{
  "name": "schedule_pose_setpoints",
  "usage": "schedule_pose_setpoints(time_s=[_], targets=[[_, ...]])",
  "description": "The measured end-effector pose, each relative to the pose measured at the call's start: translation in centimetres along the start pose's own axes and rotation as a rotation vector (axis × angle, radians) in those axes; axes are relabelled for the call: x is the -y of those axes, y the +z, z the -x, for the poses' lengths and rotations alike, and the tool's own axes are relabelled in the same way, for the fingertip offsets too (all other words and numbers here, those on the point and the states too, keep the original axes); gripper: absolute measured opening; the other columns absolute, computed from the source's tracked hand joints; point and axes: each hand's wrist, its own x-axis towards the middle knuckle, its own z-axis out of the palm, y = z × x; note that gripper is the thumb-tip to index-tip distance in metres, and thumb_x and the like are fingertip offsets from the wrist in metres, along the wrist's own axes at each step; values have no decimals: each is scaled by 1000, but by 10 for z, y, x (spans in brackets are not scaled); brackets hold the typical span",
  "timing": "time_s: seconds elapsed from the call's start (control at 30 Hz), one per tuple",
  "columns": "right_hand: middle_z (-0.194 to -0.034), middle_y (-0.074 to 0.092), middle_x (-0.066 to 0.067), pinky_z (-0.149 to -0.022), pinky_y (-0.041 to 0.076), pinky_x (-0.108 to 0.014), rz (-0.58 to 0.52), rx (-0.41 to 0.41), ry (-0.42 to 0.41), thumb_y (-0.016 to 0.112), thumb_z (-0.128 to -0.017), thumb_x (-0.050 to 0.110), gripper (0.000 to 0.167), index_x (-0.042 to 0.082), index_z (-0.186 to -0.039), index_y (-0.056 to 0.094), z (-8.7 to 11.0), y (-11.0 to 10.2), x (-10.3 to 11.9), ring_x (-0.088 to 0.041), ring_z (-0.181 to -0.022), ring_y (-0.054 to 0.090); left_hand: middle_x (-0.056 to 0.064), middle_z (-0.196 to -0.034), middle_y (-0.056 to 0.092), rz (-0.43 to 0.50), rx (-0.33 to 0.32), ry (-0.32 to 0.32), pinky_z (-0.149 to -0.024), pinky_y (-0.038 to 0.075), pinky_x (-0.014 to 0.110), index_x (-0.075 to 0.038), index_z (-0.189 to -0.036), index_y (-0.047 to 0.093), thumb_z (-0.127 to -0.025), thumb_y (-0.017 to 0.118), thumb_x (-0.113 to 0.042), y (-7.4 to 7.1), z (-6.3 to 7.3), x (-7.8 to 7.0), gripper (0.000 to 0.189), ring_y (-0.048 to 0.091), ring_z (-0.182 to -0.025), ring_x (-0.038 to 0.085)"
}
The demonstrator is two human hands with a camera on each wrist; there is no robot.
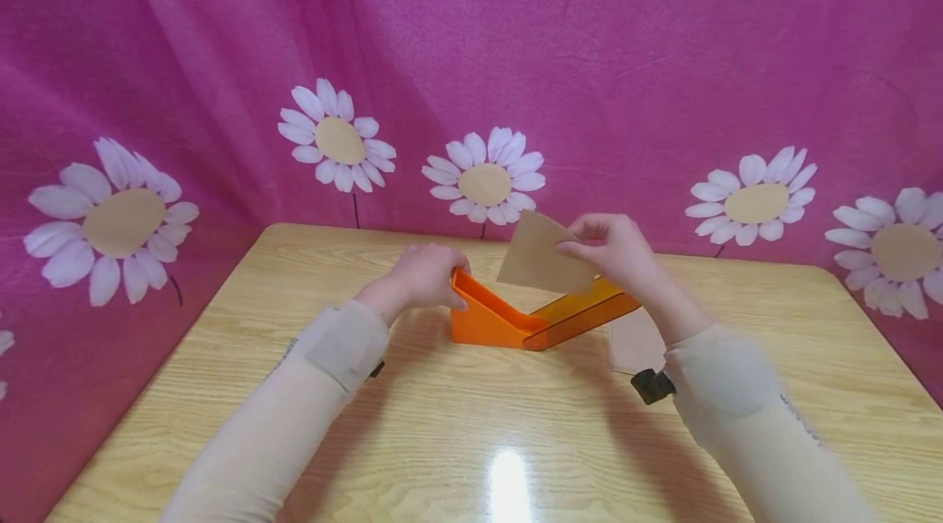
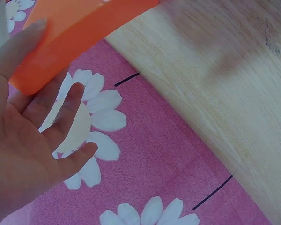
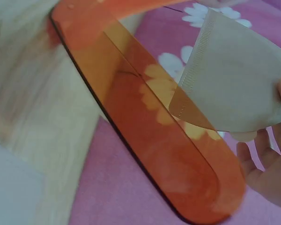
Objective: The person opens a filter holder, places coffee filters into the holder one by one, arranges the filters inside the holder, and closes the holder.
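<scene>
My left hand (image 1: 427, 273) grips the tall end of an orange plastic filter holder (image 1: 482, 318), thumb on one side and fingers on the other. The holder's see-through amber lid (image 1: 585, 318) is swung open and slopes up to the right. Above that lid, my right hand (image 1: 615, 249) pinches a brown paper coffee filter (image 1: 545, 253) between thumb and fingers. A crimped seam edge shows on the filter (image 3: 229, 70) in the right wrist view. The left wrist view shows the holder (image 2: 75, 42) between thumb and fingers, with the other fingertips loose.
On the wooden table (image 1: 412, 441), a pale flat item (image 1: 635, 343) lies partly hidden behind the right wrist; its kind is unclear. A pink cloth (image 1: 589, 56) with large white daisies hangs behind the table's back edge and at the sides.
</scene>
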Motion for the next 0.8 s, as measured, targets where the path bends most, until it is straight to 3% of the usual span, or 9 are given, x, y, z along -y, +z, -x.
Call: schedule_pose_setpoints(time_s=[0.1, 0.33, 0.8], targets=[[-84, 68, -8, -76, 46, -30, -9, 13, -11, 70, -83, 17, 16, 2, -88, 67, -4, 11, -3, -21, -84, 59, -2, -89, 67, 0, 5, -6, -92, 36, 40, -12, -99, 66, -75, 78, -25, 0, 0, 0, 30, 56, -84, 17], [-85, 67, -10, -96, 40, -50, -12, 46, -41, 70, -83, 14, 13, 2, -87, 67, -6, 32, -5, -29, -99, 58, -3, -90, 66, 21, 15, -28, -94, 35, 40, -13, -100, 66, -75, 79, -25, 1, -2, 0, 30, 54, -86, 17], [-80, 66, -6, -87, 45, -42, -44, 96, -71, 70, -83, 14, 10, 5, -81, 67, -12, 68, -16, -20, -83, 57, -1, -93, 67, -1, 5, -14, -95, 37, 40, -12, -103, 66, -75, 78, -26, 1, -1, 0, 33, 55, -87, 17]])
